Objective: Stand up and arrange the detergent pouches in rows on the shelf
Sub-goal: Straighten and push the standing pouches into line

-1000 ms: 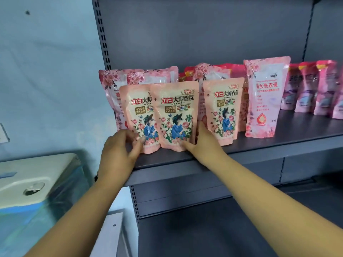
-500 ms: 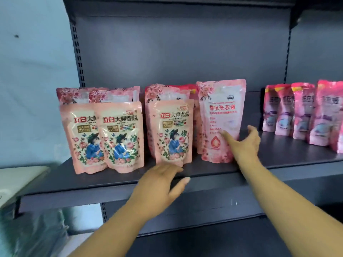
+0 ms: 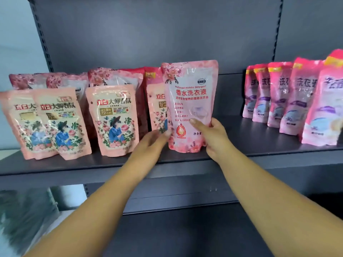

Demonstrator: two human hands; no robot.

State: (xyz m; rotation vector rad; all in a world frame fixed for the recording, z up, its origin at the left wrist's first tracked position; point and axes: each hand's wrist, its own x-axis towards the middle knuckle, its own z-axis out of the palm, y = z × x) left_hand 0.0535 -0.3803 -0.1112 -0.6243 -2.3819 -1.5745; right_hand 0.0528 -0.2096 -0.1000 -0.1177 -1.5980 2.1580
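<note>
A tall pink detergent pouch [image 3: 191, 101] stands upright near the middle of the dark shelf [image 3: 111, 164]. My right hand [image 3: 211, 134] grips its lower right side, thumb across the front. My left hand [image 3: 152, 145] touches its lower left edge with fingertips, blurred. To the left stand three peach pouches with a blue figure [image 3: 115, 119], [image 3: 61, 123], [image 3: 20, 125]. A fourth peach pouch [image 3: 157, 108] is half hidden behind the tall one. Darker pink pouches [image 3: 111, 76] stand in the back row.
A row of several pink pouches with purple print [image 3: 289, 97] stands at the right of the shelf, with a gap of bare shelf between it and the tall pouch. A lower shelf [image 3: 176, 234] lies below. The pale wall [image 3: 16, 34] is at the left.
Both hands have moved right from the peach pouches to the tall pink pouch. My right hand has closed around its side and my left hand has reached its left edge.
</note>
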